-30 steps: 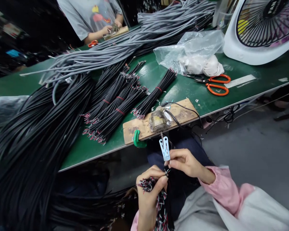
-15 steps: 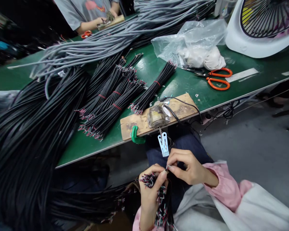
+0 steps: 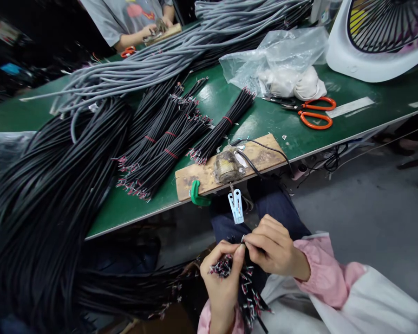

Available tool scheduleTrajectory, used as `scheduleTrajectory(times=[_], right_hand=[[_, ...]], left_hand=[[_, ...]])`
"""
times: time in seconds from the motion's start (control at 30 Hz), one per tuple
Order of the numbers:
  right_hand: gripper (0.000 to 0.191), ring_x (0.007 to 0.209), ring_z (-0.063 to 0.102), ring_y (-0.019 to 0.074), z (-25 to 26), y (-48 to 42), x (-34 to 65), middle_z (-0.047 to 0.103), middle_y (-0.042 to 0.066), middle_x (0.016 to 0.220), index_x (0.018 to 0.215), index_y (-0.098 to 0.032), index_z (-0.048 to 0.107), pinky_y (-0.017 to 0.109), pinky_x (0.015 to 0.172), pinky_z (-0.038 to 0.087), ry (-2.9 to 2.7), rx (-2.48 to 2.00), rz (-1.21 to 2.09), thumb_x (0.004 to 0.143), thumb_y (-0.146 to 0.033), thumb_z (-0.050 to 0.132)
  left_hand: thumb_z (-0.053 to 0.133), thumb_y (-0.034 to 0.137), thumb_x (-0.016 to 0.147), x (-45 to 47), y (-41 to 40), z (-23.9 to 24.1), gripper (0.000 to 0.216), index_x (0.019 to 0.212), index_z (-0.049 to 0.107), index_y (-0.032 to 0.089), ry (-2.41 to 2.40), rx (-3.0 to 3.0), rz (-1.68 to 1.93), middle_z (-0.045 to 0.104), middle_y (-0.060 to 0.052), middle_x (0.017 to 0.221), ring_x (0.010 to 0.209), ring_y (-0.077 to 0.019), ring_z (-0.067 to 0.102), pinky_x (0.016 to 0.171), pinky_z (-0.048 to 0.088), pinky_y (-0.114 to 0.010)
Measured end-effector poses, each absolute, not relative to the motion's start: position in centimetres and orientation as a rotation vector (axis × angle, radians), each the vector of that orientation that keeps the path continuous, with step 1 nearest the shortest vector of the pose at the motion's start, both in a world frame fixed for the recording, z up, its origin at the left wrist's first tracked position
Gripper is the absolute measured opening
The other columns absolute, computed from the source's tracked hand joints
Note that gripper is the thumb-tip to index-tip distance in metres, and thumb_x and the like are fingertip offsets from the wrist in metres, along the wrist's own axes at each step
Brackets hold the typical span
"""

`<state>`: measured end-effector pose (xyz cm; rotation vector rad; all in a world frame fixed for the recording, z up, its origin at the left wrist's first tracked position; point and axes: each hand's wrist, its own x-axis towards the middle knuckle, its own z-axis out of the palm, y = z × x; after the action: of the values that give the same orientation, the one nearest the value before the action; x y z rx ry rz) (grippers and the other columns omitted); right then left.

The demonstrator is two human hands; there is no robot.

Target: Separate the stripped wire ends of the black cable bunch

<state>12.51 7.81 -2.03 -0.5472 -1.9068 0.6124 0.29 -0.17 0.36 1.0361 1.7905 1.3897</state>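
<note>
In front of my lap, my left hand (image 3: pixel 220 273) is closed around a bunch of black cables (image 3: pixel 251 297) whose stripped ends show red, white and dark wires. Its thumb and forefinger pinch one cable end at the top. My right hand (image 3: pixel 273 243) meets it there, its fingertips pinched on a thin wire end (image 3: pixel 243 238) of that cable. Just above the hands, a light blue clothespin (image 3: pixel 236 206) hangs from a small motor-like block (image 3: pixel 227 167) on a wooden board (image 3: pixel 195 178). A green clamp (image 3: pixel 198 194) sits at the board's left end.
Tied bundles of short black cables (image 3: pixel 160 157) lie on the green table (image 3: pixel 125 213). Long black cables (image 3: pixel 48 208) spill over the left edge, grey cables (image 3: pixel 142 69) behind. Orange-handled scissors (image 3: pixel 315 113), a plastic bag (image 3: pixel 275 51) and a fan (image 3: pixel 365 65) are rightward. A person (image 3: pixel 132 23) works opposite.
My right hand has shifted slightly right and its fingers have curled more. The cable bunch in my left hand has swung a little to the right.
</note>
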Motion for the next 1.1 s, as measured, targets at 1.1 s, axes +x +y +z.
scheduleTrajectory(times=[1.1], right_hand=[[0.012, 0.063, 0.055, 0.0115, -1.9, 8.0, 11.4, 0.062, 0.003, 0.066, 0.071, -0.014, 0.072, 0.024, 0.058, 0.045, -1.241, -0.395, 1.825, 0.072, -0.024, 0.078]], left_hand=[[0.066, 0.032, 0.083, 0.0, -1.2, -0.8, 0.017, 0.071, 0.063, 0.019, 1.158, 0.47, 1.398, 0.052, 0.004, 0.057, 0.041, -0.006, 0.047, 0.035, 0.034, -0.014]])
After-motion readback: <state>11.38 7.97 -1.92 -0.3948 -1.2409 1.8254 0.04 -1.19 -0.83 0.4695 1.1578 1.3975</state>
